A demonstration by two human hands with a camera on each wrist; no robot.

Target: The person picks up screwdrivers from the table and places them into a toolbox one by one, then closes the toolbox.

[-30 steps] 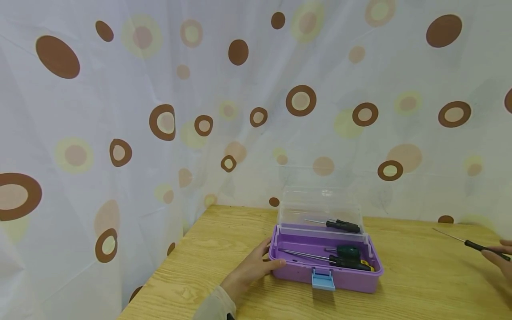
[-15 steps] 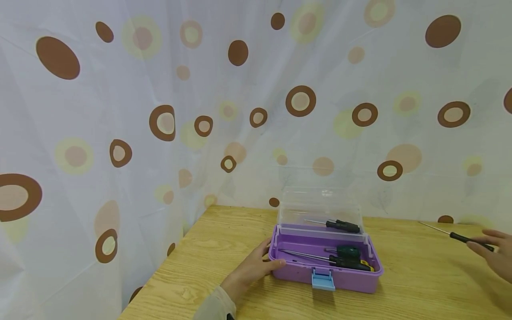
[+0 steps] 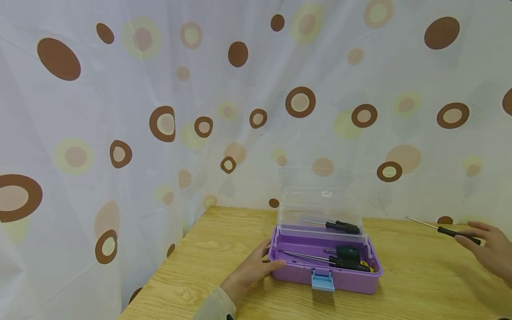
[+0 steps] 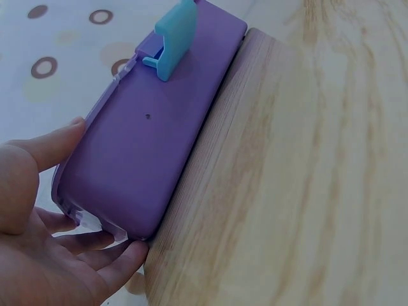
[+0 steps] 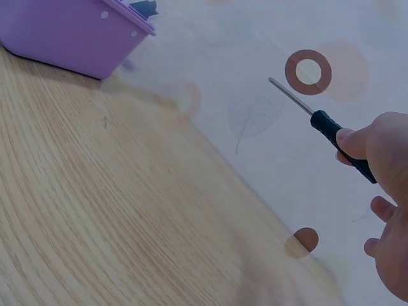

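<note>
My left hand (image 3: 252, 269) grips the left end of a purple toolbox (image 3: 294, 276), thumb on the front rim and fingers round the side. In the left wrist view the fingertips of the left hand (image 4: 70, 258) touch the end of the box. Out to the right, my right hand (image 3: 490, 251) pinches the black handle of a screwdriver (image 3: 445, 231) above the table. Its thin metal shaft points left and away, touching nothing, as the screwdriver (image 5: 325, 127) also shows in the right wrist view. Inside the box lie a green-handled screwdriver (image 3: 348, 252) and a black-handled screwdriver (image 3: 350, 265).
The box's clear lid (image 3: 306, 202) stands raised, with black-handled tools (image 3: 343, 227) lying in it. A light-blue latch (image 3: 322, 285) hangs at the front. Something yellow (image 3: 366, 266) sits in the box's right end. A spotted curtain (image 3: 240, 89) rises behind the wooden table (image 3: 412, 284).
My right hand has come in from the right edge with the screwdriver, moving left and slightly up in the head view. The left hand and the box have stayed where they were.
</note>
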